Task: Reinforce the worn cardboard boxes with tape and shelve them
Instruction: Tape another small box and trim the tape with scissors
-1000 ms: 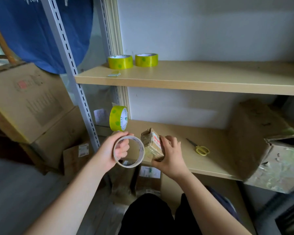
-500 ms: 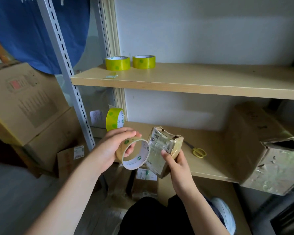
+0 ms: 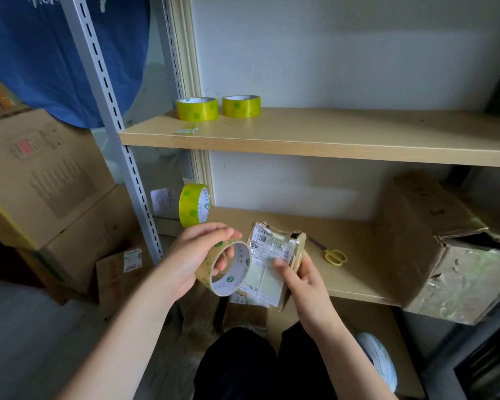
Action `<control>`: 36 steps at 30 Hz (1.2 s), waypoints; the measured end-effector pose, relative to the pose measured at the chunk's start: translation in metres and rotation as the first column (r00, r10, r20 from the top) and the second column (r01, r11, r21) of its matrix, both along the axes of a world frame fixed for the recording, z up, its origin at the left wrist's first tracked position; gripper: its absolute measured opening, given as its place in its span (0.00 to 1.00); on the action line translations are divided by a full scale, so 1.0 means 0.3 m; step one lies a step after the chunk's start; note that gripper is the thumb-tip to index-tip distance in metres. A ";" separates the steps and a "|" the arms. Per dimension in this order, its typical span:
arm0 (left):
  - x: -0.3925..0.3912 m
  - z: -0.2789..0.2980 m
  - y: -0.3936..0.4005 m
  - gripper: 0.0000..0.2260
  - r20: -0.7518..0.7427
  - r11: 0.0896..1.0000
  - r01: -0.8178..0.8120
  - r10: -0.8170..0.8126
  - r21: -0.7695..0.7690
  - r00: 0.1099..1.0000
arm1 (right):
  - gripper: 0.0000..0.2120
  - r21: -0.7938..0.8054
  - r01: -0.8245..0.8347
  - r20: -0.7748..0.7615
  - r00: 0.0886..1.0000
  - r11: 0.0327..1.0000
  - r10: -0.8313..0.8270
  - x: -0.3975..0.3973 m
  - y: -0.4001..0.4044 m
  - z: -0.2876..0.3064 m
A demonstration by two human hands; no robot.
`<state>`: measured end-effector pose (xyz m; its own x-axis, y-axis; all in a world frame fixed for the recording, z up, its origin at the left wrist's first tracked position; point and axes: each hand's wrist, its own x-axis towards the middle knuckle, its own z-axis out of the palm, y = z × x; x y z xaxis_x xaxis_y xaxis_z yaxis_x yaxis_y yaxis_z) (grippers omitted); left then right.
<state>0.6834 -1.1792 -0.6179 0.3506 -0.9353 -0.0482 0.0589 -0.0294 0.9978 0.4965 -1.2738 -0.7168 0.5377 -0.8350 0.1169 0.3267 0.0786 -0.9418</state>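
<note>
My left hand point(image 3: 195, 256) grips a roll of clear tape point(image 3: 224, 268), fingers through its core, in front of the lower shelf point(image 3: 352, 272). My right hand point(image 3: 300, 280) holds a small worn cardboard box point(image 3: 272, 261) from below, thumb pressed on its labelled, taped face. The tape roll touches the box's left side. A large worn box point(image 3: 445, 246) wrapped in shiny tape lies on the lower shelf at the right, one corner torn open.
Two yellow tape rolls point(image 3: 197, 108) point(image 3: 241, 106) lie on the upper shelf point(image 3: 329, 134). A third roll point(image 3: 194, 204) stands on edge at the lower shelf's left end. Yellow scissors point(image 3: 334, 255) lie mid-shelf. Stacked cartons point(image 3: 41, 180) stand left of the grey upright point(image 3: 113, 122).
The small box has been turned so its labelled face points toward me. My right hand shifted from its side to underneath, and the tape roll tilted against the box.
</note>
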 end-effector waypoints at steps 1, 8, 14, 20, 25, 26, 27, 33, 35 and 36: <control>0.002 0.012 0.013 0.09 0.011 1.000 0.004 -0.004 -0.019 1.000 | 0.21 -0.029 -0.017 -0.017 1.000 0.999 0.017 -0.015 0.012 0.004; -0.014 0.103 0.141 0.09 0.266 0.997 -0.021 0.039 -0.072 0.963 | 0.24 -0.158 -0.220 -0.117 0.972 0.963 0.203 -0.191 0.152 0.087; -0.218 -0.022 0.193 0.06 0.500 0.999 0.041 -0.032 -0.007 0.865 | 0.24 -0.159 -0.201 -0.100 0.977 0.967 0.187 -0.266 0.255 0.088; -0.366 -0.125 0.200 0.04 0.378 0.985 -0.053 0.113 -0.166 0.919 | 0.28 0.168 -0.230 0.134 0.969 0.959 0.209 -0.276 0.288 0.064; -0.368 -0.173 0.186 0.04 0.365 0.998 0.013 0.011 -0.064 0.931 | 0.07 0.314 0.064 -0.003 0.998 0.947 -0.066 -0.250 0.297 -0.026; -0.361 -0.179 0.184 0.04 0.366 0.999 0.038 -0.028 -0.022 0.930 | 0.06 0.307 0.066 -0.041 0.998 0.949 -0.056 -0.259 0.297 -0.039; -0.350 -0.182 0.182 0.03 0.375 0.998 0.056 -0.056 0.010 0.925 | 0.05 0.284 0.051 -0.084 0.996 0.957 -0.028 -0.269 0.292 -0.044; -0.319 -0.157 0.163 0.06 0.420 0.982 0.186 -0.165 -0.010 0.892 | 0.14 0.002 -0.191 -0.351 0.919 0.981 0.180 -0.342 0.266 0.017; -0.334 -0.147 0.145 0.06 0.462 0.967 0.254 -0.219 -0.016 0.859 | 0.13 -0.179 -0.093 -0.368 0.930 0.979 0.021 -0.336 0.277 0.049; -0.341 -0.143 0.134 0.06 0.455 0.963 0.270 -0.235 -0.013 0.859 | 0.16 -0.243 0.002 -0.325 0.942 0.970 -0.083 -0.328 0.281 0.063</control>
<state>0.5812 -1.1389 -0.6609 0.0696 -0.9892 0.1288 -0.3915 0.0917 0.9156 0.3980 -1.1895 -0.6978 0.5440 -0.8282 0.1348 -0.0079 -0.1656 -0.9862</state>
